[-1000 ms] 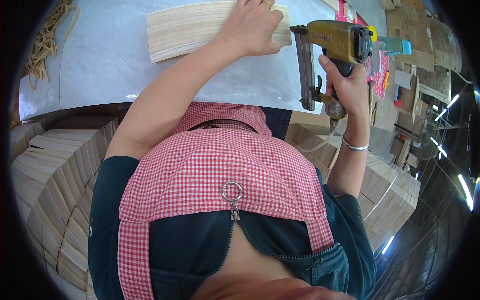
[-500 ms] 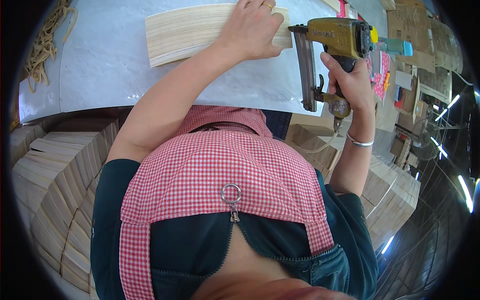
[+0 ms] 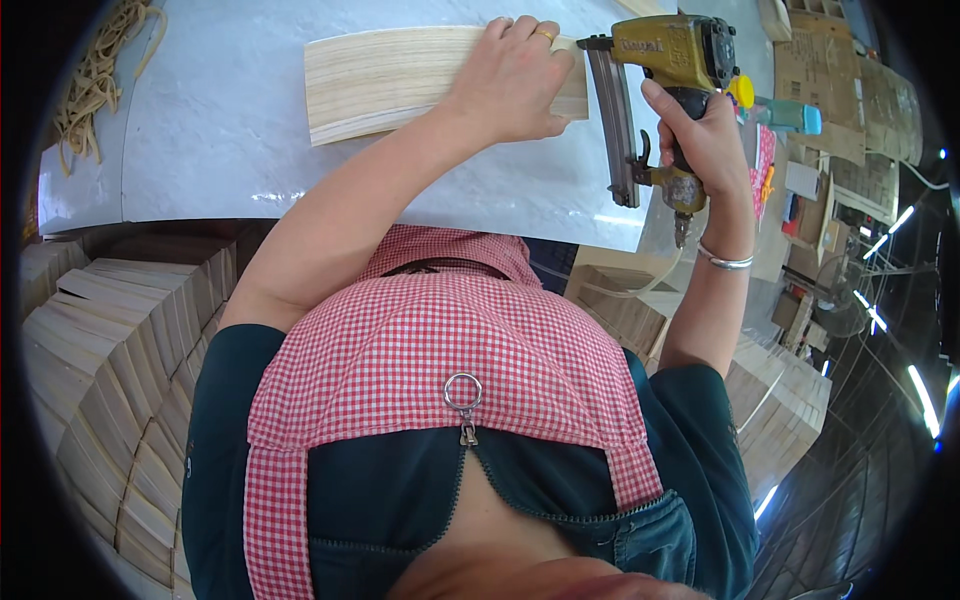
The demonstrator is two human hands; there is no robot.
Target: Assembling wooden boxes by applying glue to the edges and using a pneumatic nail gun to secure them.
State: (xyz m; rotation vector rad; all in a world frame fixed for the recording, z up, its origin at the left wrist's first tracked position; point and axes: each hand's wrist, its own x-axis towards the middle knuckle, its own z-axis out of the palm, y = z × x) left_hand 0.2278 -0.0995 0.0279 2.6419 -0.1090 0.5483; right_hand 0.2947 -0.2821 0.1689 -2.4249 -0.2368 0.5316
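A pale wooden board piece (image 3: 385, 75) with straight grain lies across the table, a thin second edge showing along its near side. My left hand (image 3: 515, 85) spans it near its right end, fingers over the far edge and thumb at the near edge. In my right hand (image 3: 710, 145) is a yellow-and-black pneumatic stapler (image 3: 675, 52), gripped by its handle. The stapler's nose is at the board's right end, close to the far corner; whether it touches is hard to tell. An air hose (image 3: 665, 275) trails below the handle.
The table (image 3: 220, 130) has a pale glossy top. Tan cord strips (image 3: 95, 95) heap at its left edge. Stacked wooden pieces (image 3: 130, 380) stand at lower left, more stacks (image 3: 775, 390) at right. Cardboard (image 3: 820, 90) and a turquoise-capped bottle (image 3: 795, 117) are at far right.
The stapler's nose has shifted from about the middle of the board's right end toward its far corner. The board and my left hand appear slightly nearer me.
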